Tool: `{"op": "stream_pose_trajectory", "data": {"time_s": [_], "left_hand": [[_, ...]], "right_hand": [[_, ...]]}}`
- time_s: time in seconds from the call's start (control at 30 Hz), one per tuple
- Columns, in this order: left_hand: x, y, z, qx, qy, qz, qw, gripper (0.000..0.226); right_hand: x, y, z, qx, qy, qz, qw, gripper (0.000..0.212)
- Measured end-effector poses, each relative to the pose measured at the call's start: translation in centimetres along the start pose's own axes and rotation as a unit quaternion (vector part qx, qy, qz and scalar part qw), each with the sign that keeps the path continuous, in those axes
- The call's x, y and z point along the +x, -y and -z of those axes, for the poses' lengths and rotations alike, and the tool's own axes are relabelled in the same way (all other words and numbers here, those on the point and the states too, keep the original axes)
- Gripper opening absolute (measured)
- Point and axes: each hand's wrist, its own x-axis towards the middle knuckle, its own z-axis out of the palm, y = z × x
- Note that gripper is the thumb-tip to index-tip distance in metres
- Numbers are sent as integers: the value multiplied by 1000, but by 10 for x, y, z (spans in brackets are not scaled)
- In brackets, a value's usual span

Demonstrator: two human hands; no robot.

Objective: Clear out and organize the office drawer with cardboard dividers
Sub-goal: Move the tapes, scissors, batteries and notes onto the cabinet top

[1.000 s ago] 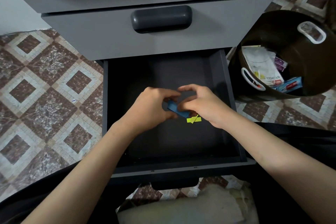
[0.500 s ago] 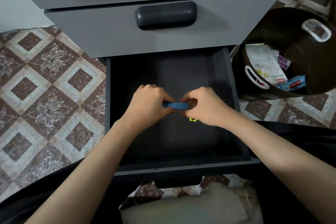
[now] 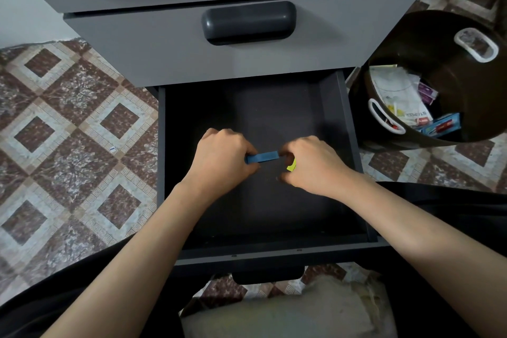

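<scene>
Change: Levelled out since a second ago, the small flat blue strip (image 3: pixel 262 157) now lies straight between the two hands instead of slanting, and the hands sit slightly further apart.
Left hand: the left hand (image 3: pixel 222 162) is curled, knuckles up, gripping the strip's left end.
Right hand: the right hand (image 3: pixel 315 164) is curled too, its fingers pinching the strip's right end.
Blue strip: held just above the floor of the open dark grey drawer (image 3: pixel 263 214), near its middle.
Yellow scrap: a small bright yellow paper scrap (image 3: pixel 291 166) shows at the right fingers; held or lying loose, I cannot tell.
Above: a closed pale grey drawer front (image 3: pixel 137 44) with a dark oval handle (image 3: pixel 249 22).
Right: a round dark basket with white handles (image 3: pixel 428 44) stands on the patterned brown tile floor (image 3: pixel 68 145), holding crumpled papers (image 3: pixel 397 96) and a blue box (image 3: pixel 441 125).
</scene>
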Motion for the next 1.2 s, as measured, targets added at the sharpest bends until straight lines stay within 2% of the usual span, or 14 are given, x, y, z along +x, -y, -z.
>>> {"op": "stream_pose_trajectory", "data": {"time_s": [0.3, 0.47, 0.67, 0.77, 0.97, 1.07, 1.2], "left_hand": [[1, -4, -5, 24, 16, -2, 1000, 24], [1, -5, -4, 20, 7, -5, 1000, 23], [1, -6, -6, 8, 7, -8, 1000, 25], [0, -6, -5, -9, 1, -12, 1000, 23], [2, -1, -6, -70, -1, -20, 997, 23], [1, -3, -6, -114, -18, -42, 992, 25], [1, -2, -6, -153, -52, -49, 986, 21]], "right_hand": [[-4, 8, -6, -37, 7, 38, 999, 26], [-6, 10, -8, -38, 13, 54, 998, 26], [-5, 6, -5, -44, -2, 15, 999, 22], [-6, 8, -7, -35, 8, 27, 999, 20], [-2, 6, 2, -7, -73, 31, 997, 32], [-4, 9, 1, 20, -84, 67, 994, 25], [-6, 8, -1, 60, -103, 72, 990, 18]]}}
